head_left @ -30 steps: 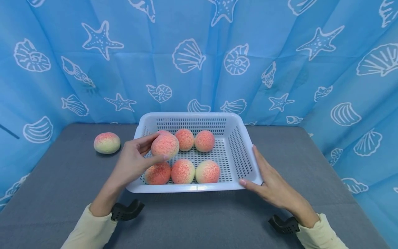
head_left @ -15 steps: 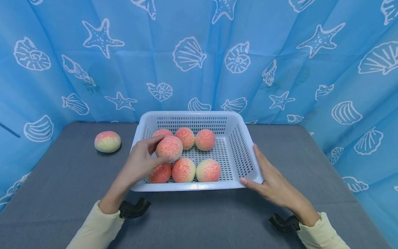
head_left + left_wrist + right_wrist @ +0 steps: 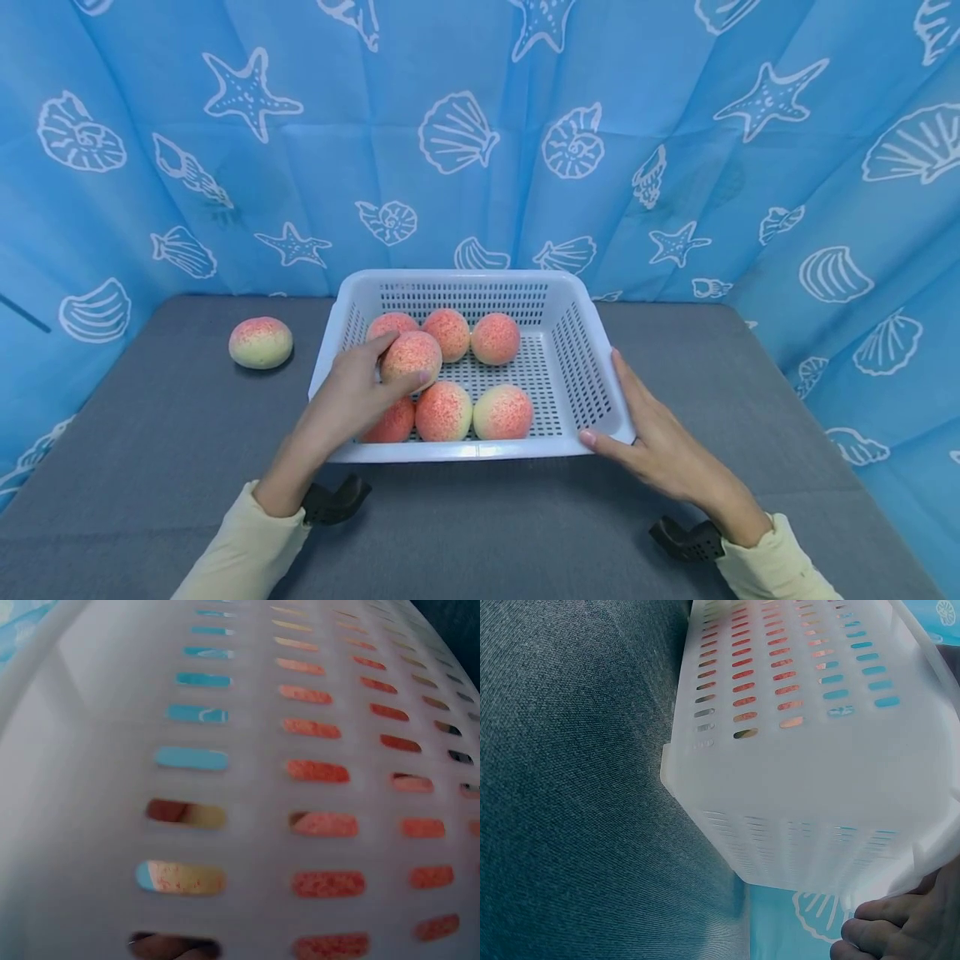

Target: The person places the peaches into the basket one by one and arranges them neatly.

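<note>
My left hand (image 3: 352, 392) holds a pink and yellow peach (image 3: 412, 358) between thumb and fingers, inside the left part of a white plastic basket (image 3: 480, 450). Around it in the basket are two rows of peaches: the back row ends at a peach (image 3: 495, 338), the front row at a paler peach (image 3: 503, 412). My left hand partly covers the front-left peach (image 3: 393, 422). At the basket's right front corner, my right hand (image 3: 660, 446) grips the rim, thumb on the front edge and fingers along the outer right side. Its curled fingers (image 3: 877, 930) show in the right wrist view.
A single peach (image 3: 260, 342) lies on the grey cloth (image 3: 480, 533) left of the basket. A blue curtain (image 3: 480, 150) with white shells and starfish hangs behind. Through the slots in the basket wall (image 3: 75, 787), the left wrist view shows peach surfaces.
My left hand has moved right and slightly forward with its peach, deeper over the basket; the back-left peach is now more exposed. My right hand stays at the corner.
</note>
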A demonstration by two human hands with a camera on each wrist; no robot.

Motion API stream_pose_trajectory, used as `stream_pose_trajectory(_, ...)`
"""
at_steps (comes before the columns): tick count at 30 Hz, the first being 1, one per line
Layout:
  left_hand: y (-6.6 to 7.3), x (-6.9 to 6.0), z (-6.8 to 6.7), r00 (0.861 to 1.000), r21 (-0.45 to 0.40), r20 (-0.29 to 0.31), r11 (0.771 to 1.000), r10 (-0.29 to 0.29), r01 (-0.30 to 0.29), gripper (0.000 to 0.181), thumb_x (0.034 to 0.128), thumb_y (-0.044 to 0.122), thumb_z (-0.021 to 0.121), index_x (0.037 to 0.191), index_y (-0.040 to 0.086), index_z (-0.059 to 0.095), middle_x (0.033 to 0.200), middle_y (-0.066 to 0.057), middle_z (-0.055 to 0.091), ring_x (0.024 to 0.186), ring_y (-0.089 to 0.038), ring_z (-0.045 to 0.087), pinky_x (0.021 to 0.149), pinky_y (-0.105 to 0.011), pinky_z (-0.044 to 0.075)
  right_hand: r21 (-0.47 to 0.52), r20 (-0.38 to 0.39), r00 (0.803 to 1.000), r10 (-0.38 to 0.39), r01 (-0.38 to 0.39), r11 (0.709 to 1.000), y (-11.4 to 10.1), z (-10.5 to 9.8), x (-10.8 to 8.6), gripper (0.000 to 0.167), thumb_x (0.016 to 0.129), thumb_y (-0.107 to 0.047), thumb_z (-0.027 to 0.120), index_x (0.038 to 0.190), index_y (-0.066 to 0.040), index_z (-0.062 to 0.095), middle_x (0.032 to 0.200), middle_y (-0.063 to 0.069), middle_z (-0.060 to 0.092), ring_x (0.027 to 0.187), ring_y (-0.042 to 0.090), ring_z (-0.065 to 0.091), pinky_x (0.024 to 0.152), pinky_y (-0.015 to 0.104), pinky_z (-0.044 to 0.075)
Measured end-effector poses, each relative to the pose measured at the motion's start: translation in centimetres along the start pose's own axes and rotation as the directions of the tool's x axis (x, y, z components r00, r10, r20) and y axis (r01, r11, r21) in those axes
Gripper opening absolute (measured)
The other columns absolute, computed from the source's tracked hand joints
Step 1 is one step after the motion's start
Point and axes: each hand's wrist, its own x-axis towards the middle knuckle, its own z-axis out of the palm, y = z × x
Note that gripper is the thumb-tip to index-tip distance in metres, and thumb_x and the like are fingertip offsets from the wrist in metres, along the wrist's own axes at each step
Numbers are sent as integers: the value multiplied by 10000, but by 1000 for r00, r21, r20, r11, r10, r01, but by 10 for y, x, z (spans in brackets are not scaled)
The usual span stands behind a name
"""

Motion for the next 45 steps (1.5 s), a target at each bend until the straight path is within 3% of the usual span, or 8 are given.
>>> stream_pose_trajectory(6,0,1,3,1000,39,2,999,-12,12,757,941,394,733,1494,-32,440,1319,-180,628,1124,-269,637,968,-526,499,-1,-3,1000,-12,12,1000,1,0,0,1076,941,-297,754,1629,-313,-72,1516,263,374,1075,314,668,726,314,581)
stream_pose_trajectory(19,-1,2,2,999,63,35,997,-40,37,786,980,413,675,1526,-52,353,1382,-218,568,1202,-315,605,983,-546,486,-5,-5,1000,-23,23,1000,2,-1,1,1075,939,-305,756,1631,-311,-67,1501,265,388,1078,320,665,731,331,582)
stream_pose_trajectory(29,-2,0,2,1000,111,0,993,28,-27,629,977,241,696,1445,-109,464,1417,-267,543,1303,-383,537,1045,-553,437,-16,-7,1000,-21,21,1000,2,0,1,1065,945,-315,748,1631,-304,-68,1520,259,367,1064,283,666,725,324,578)
stream_pose_trajectory(40,-3,0,1,1000,42,-5,999,-17,18,698,957,269,729,1495,-61,431,1447,-239,531,1328,-378,521,1051,-573,429,2,-5,1000,-27,27,1000,2,0,1,1071,941,-273,756,1639,-263,-57,1544,245,344,1070,284,664,723,327,580)
stream_pose_trajectory(45,-4,-2,-2,999,-40,-41,999,2,-4,702,953,290,736,1505,-27,442,1479,-208,512,1337,-385,518,1035,-573,445,-4,-8,1000,-24,24,1000,2,1,1,1075,939,-272,758,1637,-270,-60,1552,251,331,1068,285,664,722,331,580)
